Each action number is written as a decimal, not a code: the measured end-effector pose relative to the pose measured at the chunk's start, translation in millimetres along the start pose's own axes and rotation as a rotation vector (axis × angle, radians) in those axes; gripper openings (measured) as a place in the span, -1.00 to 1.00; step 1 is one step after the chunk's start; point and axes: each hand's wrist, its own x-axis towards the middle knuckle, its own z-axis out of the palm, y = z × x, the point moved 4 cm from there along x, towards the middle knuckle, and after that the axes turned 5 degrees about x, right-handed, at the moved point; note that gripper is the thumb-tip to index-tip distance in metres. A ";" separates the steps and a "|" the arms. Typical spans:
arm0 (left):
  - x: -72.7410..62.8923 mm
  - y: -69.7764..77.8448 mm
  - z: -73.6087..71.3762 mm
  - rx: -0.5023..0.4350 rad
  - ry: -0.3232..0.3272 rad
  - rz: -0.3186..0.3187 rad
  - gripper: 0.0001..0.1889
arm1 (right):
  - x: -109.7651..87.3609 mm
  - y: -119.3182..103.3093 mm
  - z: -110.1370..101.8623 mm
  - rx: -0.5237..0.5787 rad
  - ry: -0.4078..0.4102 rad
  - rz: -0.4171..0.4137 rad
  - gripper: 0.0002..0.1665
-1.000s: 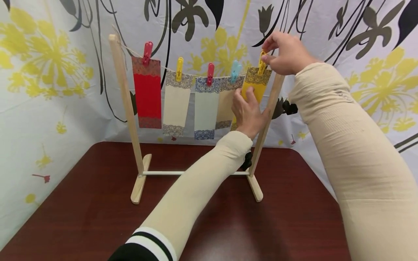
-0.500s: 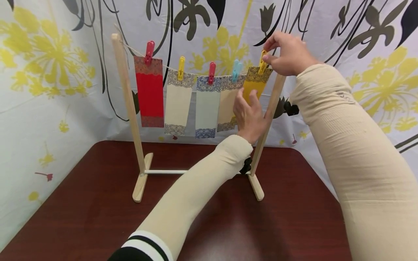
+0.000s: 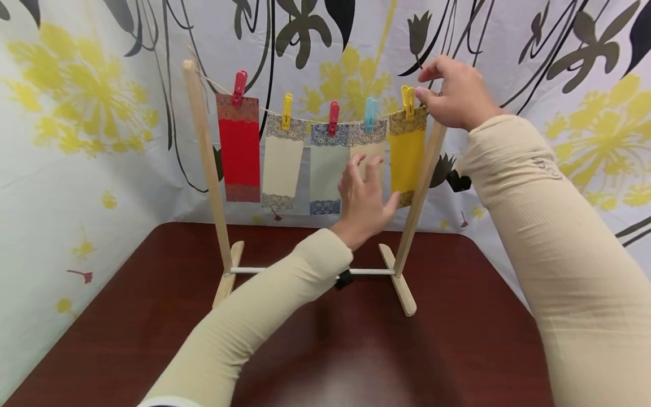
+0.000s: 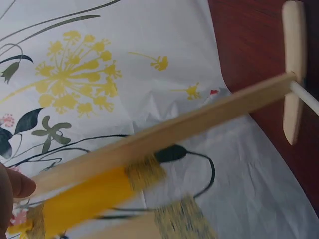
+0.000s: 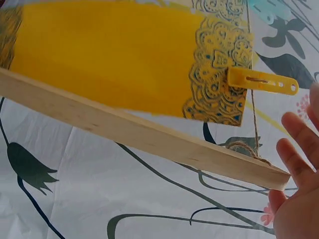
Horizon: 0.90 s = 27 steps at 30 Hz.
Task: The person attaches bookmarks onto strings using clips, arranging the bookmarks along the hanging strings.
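A yellow card [image 3: 407,158] with a patterned band hangs from the string, held by a yellow clothespin [image 3: 408,102]. Beside that clothespin, near the top of the right post, is my right hand [image 3: 455,93]; in the right wrist view its fingers [image 5: 299,154] are spread and apart from the clip. My left hand [image 3: 363,198] is in front of the beige card [image 3: 367,150] and partly hides it, holding nothing. A light blue clothespin [image 3: 370,113] holds the beige card, and a red clothespin [image 3: 333,117] holds the pale blue-grey card [image 3: 328,169].
Farther left hang a cream card [image 3: 282,167] and a red card [image 3: 240,152], each under a clothespin. The wooden frame [image 3: 208,164] stands on a dark brown table [image 3: 168,328] with a white crossbar [image 3: 373,272]. Behind it hangs a flower-printed cloth [image 3: 127,169].
My right hand has let go of the yellow clothespin and its fingers have parted. My left hand has moved left and down, off the yellow card, which now hangs straight.
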 end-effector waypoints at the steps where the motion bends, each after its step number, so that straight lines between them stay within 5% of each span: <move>1: -2.9 -4.7 -5.3 0.002 -0.016 -0.005 -0.29 | -1.4 0.5 1.2 0.004 0.016 0.007 -0.52; 7: -16.7 -38.5 -37.2 0.022 -0.089 -0.046 -0.24 | -16.1 3.0 7.9 0.099 0.192 0.036 -0.55; 13: -31.5 -69.4 -66.4 0.059 -0.108 -0.066 -0.26 | -37.6 5.0 17.2 0.203 0.383 -0.029 -0.62; 21: -62.5 -108.1 -107.7 0.133 -0.025 -0.030 -0.31 | -77.8 8.6 34.9 0.277 0.442 -0.099 -0.68; 27: -94.3 -132.1 -137.2 0.259 -0.079 -0.076 -0.45 | -120.8 14.8 48.0 0.354 0.520 -0.134 -0.78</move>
